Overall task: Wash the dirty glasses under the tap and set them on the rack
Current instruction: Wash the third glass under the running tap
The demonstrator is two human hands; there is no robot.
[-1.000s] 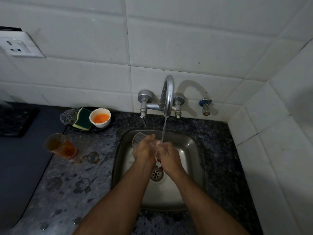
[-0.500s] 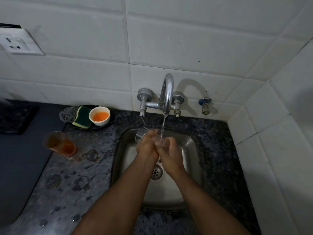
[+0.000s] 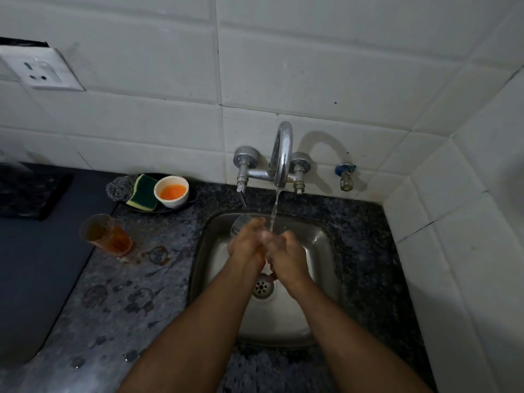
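Both my hands meet over the steel sink [image 3: 317, 307] under the running tap [image 3: 282, 154]. My left hand [image 3: 246, 243] grips a clear glass [image 3: 239, 222], which lies tilted with its rim poking out to the upper left. My right hand [image 3: 286, 256] presses against the glass's other end, and the water stream falls between the two hands. Most of the glass is hidden by my fingers. A second glass [image 3: 106, 235] with orange-brown liquid stands on the counter to the left of the sink.
A dark dish [image 3: 158, 209] behind the sink's left corner holds a steel scrubber [image 3: 119, 188], a green-yellow sponge [image 3: 143, 195] and a white bowl [image 3: 171, 191] of orange liquid. The speckled counter [image 3: 127, 293] shows ring stains. A small valve [image 3: 346, 177] sits right of the tap. No rack is in view.
My hands and the glass have shifted slightly up toward the tap and turned a little under the stream; the glass's rim stays at the upper left.
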